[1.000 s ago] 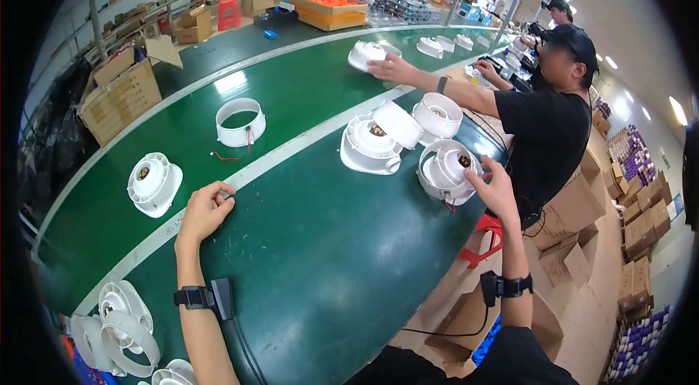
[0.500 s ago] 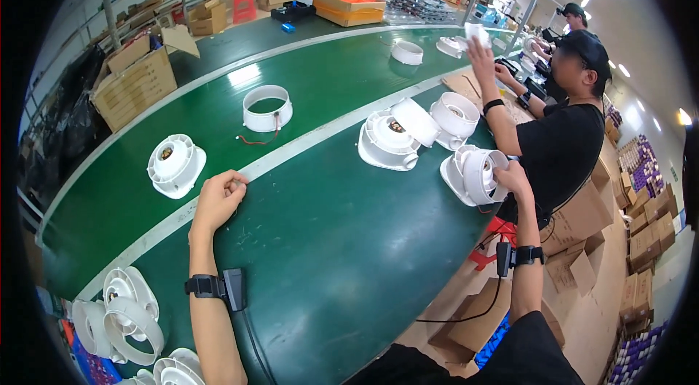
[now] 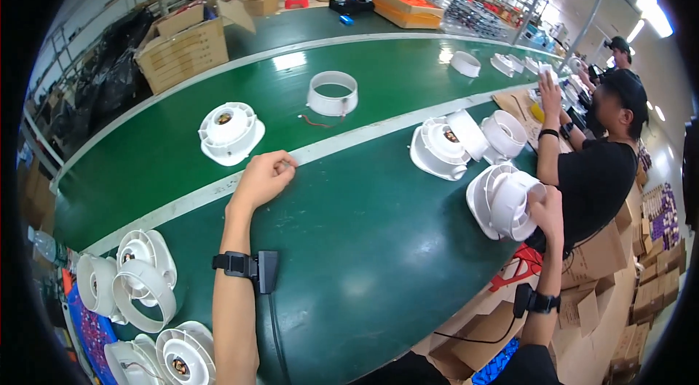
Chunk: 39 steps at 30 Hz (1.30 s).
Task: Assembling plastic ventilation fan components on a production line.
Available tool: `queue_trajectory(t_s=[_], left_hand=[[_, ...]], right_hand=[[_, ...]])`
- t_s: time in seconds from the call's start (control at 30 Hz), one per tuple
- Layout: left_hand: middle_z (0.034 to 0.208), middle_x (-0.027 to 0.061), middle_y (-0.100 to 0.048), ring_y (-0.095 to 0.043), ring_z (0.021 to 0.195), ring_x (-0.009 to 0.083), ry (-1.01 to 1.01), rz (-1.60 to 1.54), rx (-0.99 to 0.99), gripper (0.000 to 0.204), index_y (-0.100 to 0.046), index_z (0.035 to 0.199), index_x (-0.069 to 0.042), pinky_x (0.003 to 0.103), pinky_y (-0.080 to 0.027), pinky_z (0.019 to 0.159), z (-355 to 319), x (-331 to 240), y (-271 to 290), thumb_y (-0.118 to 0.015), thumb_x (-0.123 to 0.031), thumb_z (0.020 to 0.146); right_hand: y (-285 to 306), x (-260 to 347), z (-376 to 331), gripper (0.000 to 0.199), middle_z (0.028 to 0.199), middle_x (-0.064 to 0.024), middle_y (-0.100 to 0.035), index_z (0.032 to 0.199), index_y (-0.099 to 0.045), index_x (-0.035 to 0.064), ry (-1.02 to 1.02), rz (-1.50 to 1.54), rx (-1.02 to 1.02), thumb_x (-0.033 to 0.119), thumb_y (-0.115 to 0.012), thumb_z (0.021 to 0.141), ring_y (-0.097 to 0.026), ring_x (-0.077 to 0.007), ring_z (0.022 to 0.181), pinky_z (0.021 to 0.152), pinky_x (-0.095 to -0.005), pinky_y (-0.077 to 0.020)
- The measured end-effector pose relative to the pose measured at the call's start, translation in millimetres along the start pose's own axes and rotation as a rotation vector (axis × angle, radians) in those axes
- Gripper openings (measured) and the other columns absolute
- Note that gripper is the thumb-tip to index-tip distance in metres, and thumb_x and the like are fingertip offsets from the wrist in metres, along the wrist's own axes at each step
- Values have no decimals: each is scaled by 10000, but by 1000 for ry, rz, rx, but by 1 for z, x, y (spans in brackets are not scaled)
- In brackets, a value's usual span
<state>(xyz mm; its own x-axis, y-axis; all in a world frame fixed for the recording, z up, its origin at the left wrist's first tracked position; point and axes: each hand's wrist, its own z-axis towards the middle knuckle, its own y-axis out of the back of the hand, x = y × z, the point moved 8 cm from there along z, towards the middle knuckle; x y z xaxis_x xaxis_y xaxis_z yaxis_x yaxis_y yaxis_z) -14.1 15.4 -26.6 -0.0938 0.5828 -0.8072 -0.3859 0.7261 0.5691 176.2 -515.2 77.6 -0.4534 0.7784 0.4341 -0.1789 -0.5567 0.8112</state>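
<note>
At the right edge of the green work surface, my right hand (image 3: 550,215) is closed on the rim of a white plastic ring (image 3: 512,209). That ring leans against a white round housing (image 3: 480,199) with a flanged base. My left hand (image 3: 266,178) rests at the pale divider strip, its fingers loosely curled, and no object shows in it. Nearest to it, across the strip, sits a white fan housing (image 3: 228,134) with a copper-coloured centre. Farther on stands another white ring (image 3: 333,95) with a red wire.
Beyond my right hand are more white housings (image 3: 437,148) and a ring (image 3: 504,135). Several white parts (image 3: 143,290) crowd the lower left. A co-worker (image 3: 597,159) stands at the right. Cartons (image 3: 593,258) lie below the surface's right edge.
The view has swung left, so the scene sits farther right. My right hand still grips the ring, and my left stays by the strip. The co-worker's raised hand has shifted slightly.
</note>
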Motion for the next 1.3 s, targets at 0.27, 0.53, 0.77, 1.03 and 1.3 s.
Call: queue_trajectory(t_s=[0.27, 0.53, 0.77, 1.03, 1.3], left_hand=[[949, 80, -689, -652, 794, 140, -86, -432, 400, 452, -614, 1189, -4, 274, -532, 660, -39, -150, 16, -460, -400, 1038], [1108, 86, -628, -576, 1001, 99, -218, -804, 123, 493, -427, 1374, 27, 261, -476, 836, -73, -206, 74, -541, -300, 1024], [1188, 140, -594, -578, 1073, 155, -190, -700, -112, 536, -426, 1333, 21, 302, -481, 900, -72, -199, 90, -663, -276, 954], [1268, 127, -564, -531, 1204, 207, -105, -844, -12, 842, -347, 1464, -32, 308, -378, 1046, -68, -205, 78, -766, -234, 762], [1381, 212, -517, -506, 1279, 256, 8, -945, 123, 985, -265, 1515, -21, 326, -348, 1087, -69, -208, 62, -776, -237, 701]], right_hand=[[-49, 215, 18, 206, 688, -49, -611, 809, -610, -49, 450, 600, 301, 113, -722, 749, -533, -89, 642, 601, -259, -446], [-67, 350, 28, 345, 821, -80, -690, 994, -713, -49, 651, 842, 231, 287, -662, 932, -615, -124, 708, 639, -246, -483], [-77, 383, 30, 313, 930, -115, -727, 1053, -713, -9, 839, 819, 189, 181, -726, 806, -694, -196, 800, 720, -281, -537], [-54, 376, 22, 386, 957, -165, -717, 1061, -708, 6, 1023, 639, 46, 91, -741, 685, -709, -295, 842, 755, -315, -552], [-27, 379, -5, 385, 936, -141, -698, 1005, -721, 39, 1341, 545, -346, 121, -723, 629, -702, -287, 790, 657, -323, -577]])
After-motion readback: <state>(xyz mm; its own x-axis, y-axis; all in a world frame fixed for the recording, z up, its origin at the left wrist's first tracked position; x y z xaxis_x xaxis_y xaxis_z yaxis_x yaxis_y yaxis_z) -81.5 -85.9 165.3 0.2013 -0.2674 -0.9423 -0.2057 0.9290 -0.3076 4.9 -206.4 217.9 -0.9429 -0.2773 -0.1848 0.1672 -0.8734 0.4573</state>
